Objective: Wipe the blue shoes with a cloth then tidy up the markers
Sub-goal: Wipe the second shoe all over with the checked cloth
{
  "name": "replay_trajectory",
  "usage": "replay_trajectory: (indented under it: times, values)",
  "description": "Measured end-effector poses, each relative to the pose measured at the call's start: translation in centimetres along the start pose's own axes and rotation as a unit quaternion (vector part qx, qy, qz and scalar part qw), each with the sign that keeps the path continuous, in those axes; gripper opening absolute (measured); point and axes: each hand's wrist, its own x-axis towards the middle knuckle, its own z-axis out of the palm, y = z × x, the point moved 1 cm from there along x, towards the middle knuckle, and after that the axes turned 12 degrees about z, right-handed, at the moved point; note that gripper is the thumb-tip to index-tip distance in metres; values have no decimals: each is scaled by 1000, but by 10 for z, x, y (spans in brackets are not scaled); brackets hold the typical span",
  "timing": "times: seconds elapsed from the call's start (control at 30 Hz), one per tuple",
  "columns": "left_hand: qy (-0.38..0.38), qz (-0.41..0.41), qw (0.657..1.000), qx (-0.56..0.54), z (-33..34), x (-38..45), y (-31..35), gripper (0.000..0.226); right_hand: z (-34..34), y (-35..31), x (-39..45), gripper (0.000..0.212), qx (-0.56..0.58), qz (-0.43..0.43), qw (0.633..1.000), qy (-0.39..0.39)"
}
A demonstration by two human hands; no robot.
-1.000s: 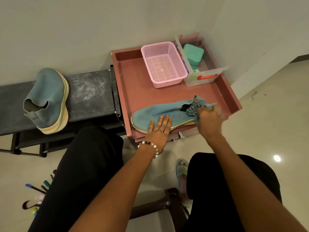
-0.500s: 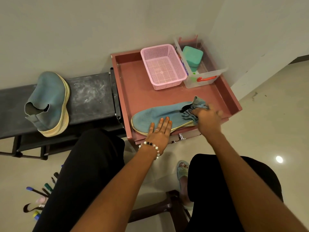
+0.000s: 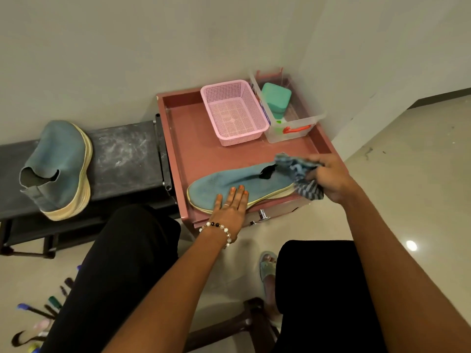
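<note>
We are in the middle of the first job. One blue shoe (image 3: 244, 180) lies on its side on the red desk (image 3: 193, 149), near the front edge. Our left hand (image 3: 230, 207) lies flat on its toe end, fingers (image 3: 238, 193) straight, pressing it down so it does not slide. Our right hand (image 3: 328, 175) is at the heel end, and its fingers are curled tight around the striped cloth (image 3: 299, 174). The cloth touches the heel of the shoe.

We think this shoe is only partly wiped, but we cannot tell how clean it is. The other blue shoe (image 3: 60, 169) stands on its side on the dark bench (image 3: 122, 159) to our left, well apart from our hands. We cannot tell if it has been wiped.

The markers (image 3: 40, 309) are not tidied yet. They lie scattered on the floor by our left leg, and the leg hides some of them. That job is still to do.

At the back of the desk sit a pink basket (image 3: 233, 112) and, just beside it, a clear box (image 3: 295, 126) with a green block (image 3: 275, 99) inside. The basket looks like a good home for the markers. Nothing blocks the shoe. To reach the markers we will have to bend down past our own knees.
</note>
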Motion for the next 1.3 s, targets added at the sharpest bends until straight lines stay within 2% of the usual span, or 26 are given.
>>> replay_trajectory:
  times: [0.07,0.1,0.17,0.23,0.3,0.37,0.5,0.57,0.63,0.67,0.73,0.8,0.83,0.9,0.97,1.03,1.1,1.17,1.23,1.27,1.3]
  values:
    - [-1,3,1000,-6,0,0,-1,99,-7,-3,10,50,89,-39,985,140]
    - [-4,5,1000,-9,0,0,-1,100,-6,-4,17,43,79,-56,976,193]
    - [-9,6,1000,-9,0,0,-2,100,8,3,31,35,-63,-50,969,234]
    - [-10,8,1000,-11,0,0,-3,100,33,21,42,46,-300,-60,932,196]
    - [-8,8,1000,-13,0,0,-3,100,50,41,50,63,-447,-86,873,175]
    - [-7,9,1000,-18,0,-1,-3,100,52,55,49,67,-470,-112,858,177]
    - [-11,9,1000,-10,-1,-1,-2,99,54,69,34,58,-478,-216,839,145]
    - [-17,-2,1000,0,-4,-1,1,95,60,73,23,59,-488,-202,843,103]
    - [-6,-5,1000,19,-14,-4,4,80,63,74,14,62,-471,-195,856,82]
    - [26,-7,999,25,-22,-7,5,66,62,72,9,60,-437,-195,875,75]
    - [155,-15,987,49,-37,-10,5,44,57,65,2,42,-333,-179,924,51]
    - [285,2,957,46,-48,-2,2,42,50,53,-3,52,-173,-113,978,10]
    - [320,20,946,46,-49,6,0,48,47,50,-6,59,-96,-64,993,-5]
    - [223,42,974,18,-48,25,-3,64,41,47,-8,62,21,16,999,-33]
    - [97,51,994,18,-41,37,-6,68,33,43,-12,60,101,58,991,-65]
    - [52,62,996,39,-30,41,-8,63,19,36,-14,57,175,74,980,-60]
    - [38,63,997,38,-25,41,-6,62,2,30,-10,53,266,68,962,16]
    - [28,56,997,39,-26,40,-4,65,-10,24,-3,49,319,19,940,122]
    - [32,48,998,34,-26,41,-2,68,-16,16,5,49,243,-58,935,251]
    - [35,43,998,26,-25,42,0,68,-15,10,10,50,159,-98,938,291]
    - [38,39,998,23,-24,43,1,68,-9,3,14,49,59,-146,942,296]
